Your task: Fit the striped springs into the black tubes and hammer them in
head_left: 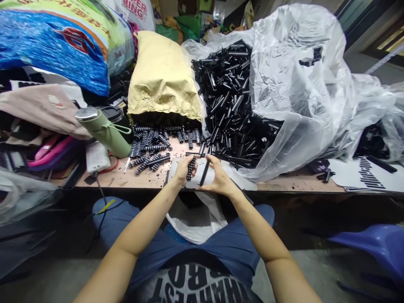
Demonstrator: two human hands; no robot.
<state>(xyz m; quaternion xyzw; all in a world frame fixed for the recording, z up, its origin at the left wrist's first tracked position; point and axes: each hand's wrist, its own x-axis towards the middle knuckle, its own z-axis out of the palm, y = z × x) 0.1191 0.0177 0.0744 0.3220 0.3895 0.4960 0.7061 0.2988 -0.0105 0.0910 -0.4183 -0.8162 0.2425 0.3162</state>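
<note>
Holding both pieces over the table edge at centre frame worries me most: my left hand pinches a ribbed black spring and my right hand is closed narrowly on a slim black tube, the two nearly touching. If either grip loosens, I judge the part would drop past the wooden table into my lap or the white bag hanging below.

At the left of the frame, a green flask lies tilted beside a white charger block. Loose springs spill from the tan paper sack just above my left hand, crowding its reach. To the right, a heap of black tubes slopes out of clear plastic sheeting and could slide toward my right hand.
</note>
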